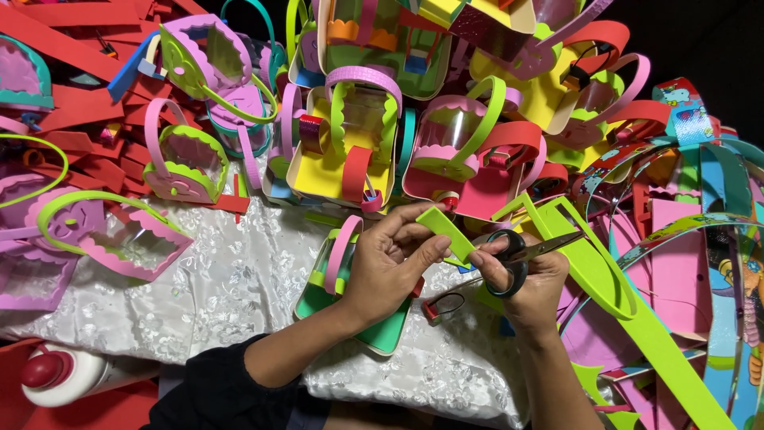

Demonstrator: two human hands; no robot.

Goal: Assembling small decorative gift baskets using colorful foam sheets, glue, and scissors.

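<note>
Scissors (517,256) gripped in my right hand (532,288); left hand (391,267) pinching green foam strip (446,231), uncut. Finished foam baskets (350,151) piled at far edge; half-built basket (338,275) beneath my hands.

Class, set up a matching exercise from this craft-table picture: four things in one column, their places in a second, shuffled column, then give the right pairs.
Things:
1. lime green foam strip
2. scissors
3. glue bottle
4. green and pink basket

Places:
A. bottom left corner, lying on red foam
B. in the right hand
C. pinched by the left hand
D. under the left hand, on the white lace cloth

Pairs: 1-C, 2-B, 3-A, 4-D
</note>
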